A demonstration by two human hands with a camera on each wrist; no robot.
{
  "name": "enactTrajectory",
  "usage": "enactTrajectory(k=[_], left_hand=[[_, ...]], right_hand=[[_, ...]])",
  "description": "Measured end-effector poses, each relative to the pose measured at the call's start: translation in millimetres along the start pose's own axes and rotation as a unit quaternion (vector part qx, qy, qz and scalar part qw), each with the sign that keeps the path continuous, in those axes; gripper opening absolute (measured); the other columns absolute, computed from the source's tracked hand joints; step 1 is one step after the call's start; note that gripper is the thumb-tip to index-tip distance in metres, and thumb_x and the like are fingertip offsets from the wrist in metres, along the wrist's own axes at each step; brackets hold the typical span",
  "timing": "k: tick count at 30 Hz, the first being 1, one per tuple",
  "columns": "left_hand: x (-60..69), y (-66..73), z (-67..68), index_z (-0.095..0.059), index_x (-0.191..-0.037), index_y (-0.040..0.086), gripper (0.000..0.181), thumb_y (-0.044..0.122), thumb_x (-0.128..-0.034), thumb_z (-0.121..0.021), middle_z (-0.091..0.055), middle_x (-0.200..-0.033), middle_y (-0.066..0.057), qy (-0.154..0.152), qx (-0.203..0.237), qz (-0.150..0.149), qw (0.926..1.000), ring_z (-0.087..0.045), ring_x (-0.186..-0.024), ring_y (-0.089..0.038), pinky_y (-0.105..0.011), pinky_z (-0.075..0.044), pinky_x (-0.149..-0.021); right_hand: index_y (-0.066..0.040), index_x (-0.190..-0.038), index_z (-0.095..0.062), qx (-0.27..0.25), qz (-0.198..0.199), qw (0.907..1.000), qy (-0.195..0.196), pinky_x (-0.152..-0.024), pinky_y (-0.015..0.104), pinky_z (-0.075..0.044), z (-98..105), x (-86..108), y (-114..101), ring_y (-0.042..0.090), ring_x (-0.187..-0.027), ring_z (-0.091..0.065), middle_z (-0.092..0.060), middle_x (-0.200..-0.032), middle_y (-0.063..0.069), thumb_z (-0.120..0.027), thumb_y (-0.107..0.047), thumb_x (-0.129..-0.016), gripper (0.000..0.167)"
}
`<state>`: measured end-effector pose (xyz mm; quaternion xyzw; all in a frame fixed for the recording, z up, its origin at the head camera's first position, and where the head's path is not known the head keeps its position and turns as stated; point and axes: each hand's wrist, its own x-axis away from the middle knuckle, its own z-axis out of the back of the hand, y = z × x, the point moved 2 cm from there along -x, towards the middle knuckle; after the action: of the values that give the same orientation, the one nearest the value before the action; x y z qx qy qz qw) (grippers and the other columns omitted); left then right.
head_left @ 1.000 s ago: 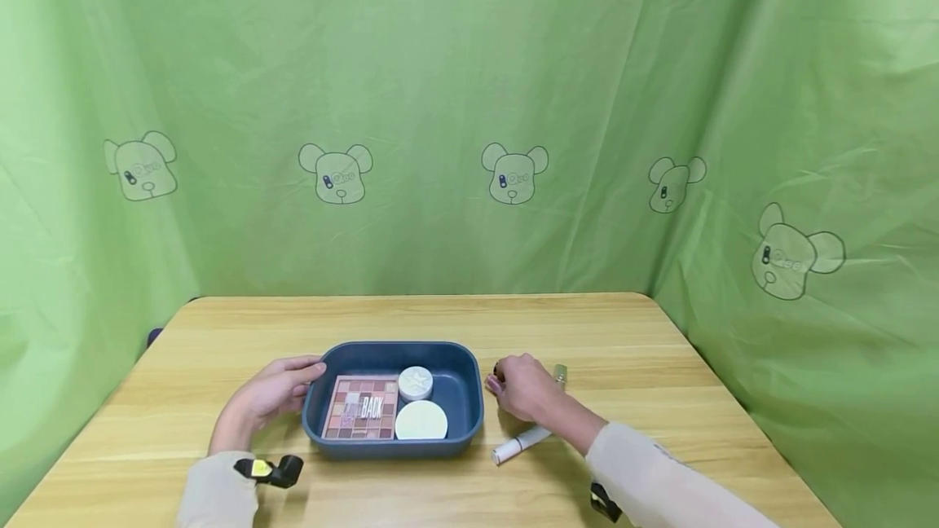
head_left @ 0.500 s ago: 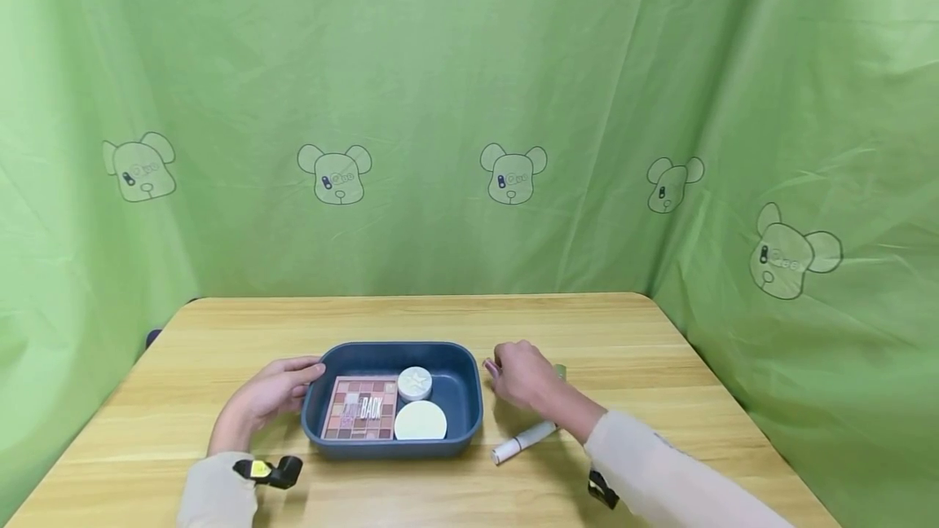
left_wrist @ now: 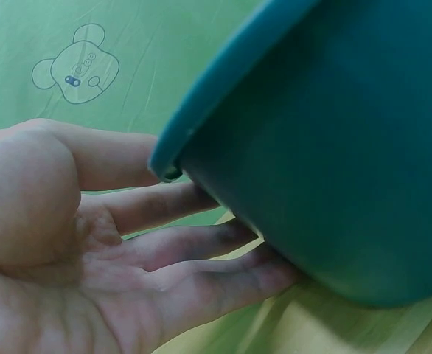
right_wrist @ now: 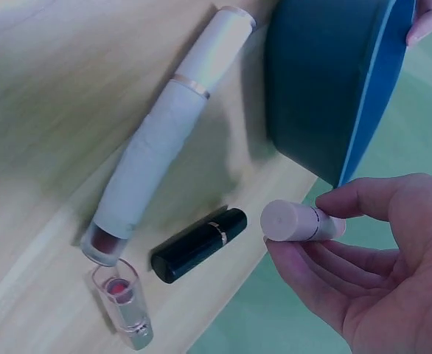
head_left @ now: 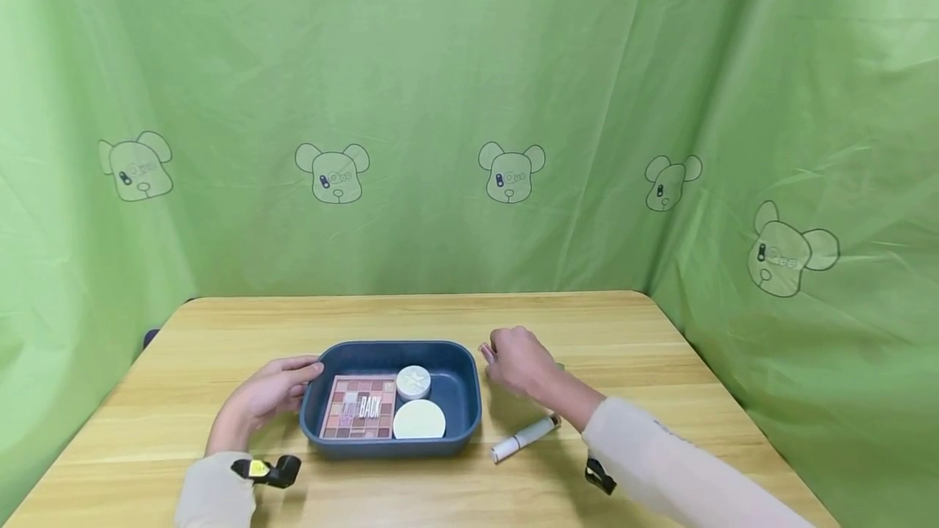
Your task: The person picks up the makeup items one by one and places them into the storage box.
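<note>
Green bear-print curtain [head_left: 421, 63] behind. Wood-grain table [head_left: 411, 499]. Blue bin [head_left: 389, 451] on it. Left hand [head_left: 267, 392] at bin's 9 o'clock, thumb at rim, fingers spread against outer wall, holding. Right hand [head_left: 519, 363] between 2 and 3, thumb-and-finger pinch. Eyeshadow palette [head_left: 359, 407] in bin, 9 o'clock side. White tube [head_left: 524, 439] on table between 3 and 4. Inside again: round white compact [head_left: 419, 420] at 4, white star-lidded jar [head_left: 414, 382] at 2. Right wrist view: black tube [right_wrist: 194, 248] beside white one; clear-cased lipstick [right_wrist: 131, 316] at black tube's 8 o'clock. Pale-pink tube [right_wrist: 293, 221] held in right hand, near bin's rim.
</note>
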<state>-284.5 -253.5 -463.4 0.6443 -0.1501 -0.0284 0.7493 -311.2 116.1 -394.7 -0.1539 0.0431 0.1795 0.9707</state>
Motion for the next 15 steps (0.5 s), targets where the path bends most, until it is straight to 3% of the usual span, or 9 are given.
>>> enactTrajectory(k=[8,15], left_hand=[[0.1,0.8,0.5,-0.03,-0.149,-0.018,0.062,0.022,-0.1071,-0.05,-0.051,-0.143,-0.036,0.001,-0.006,0.001,1.0,-0.058,-0.129,-0.043,-0.047,-0.056,-0.102],[0.9,1.7,-0.7,-0.03,-0.149,-0.017,0.062,0.023,-0.1067,-0.051,-0.05,-0.144,-0.035,0.006,-0.005,0.004,1.0,-0.058,-0.129,-0.042,-0.046,-0.056,-0.103]], right_hand=[[-0.014,-0.064,-0.052,0.001,0.02,0.9997,0.013,-0.048,0.023,-0.041,11.6,-4.4,-8.4,0.012,-0.052,-0.049,-0.051,-0.056,-0.003,-0.067,-0.007,-0.088,0.03],[-0.014,-0.065,-0.053,0.003,0.034,0.9993,0.018,-0.05,0.024,-0.04,19.0,-6.5,-18.5,0.012,-0.053,-0.048,-0.05,-0.056,-0.003,-0.066,-0.007,-0.09,0.028]])
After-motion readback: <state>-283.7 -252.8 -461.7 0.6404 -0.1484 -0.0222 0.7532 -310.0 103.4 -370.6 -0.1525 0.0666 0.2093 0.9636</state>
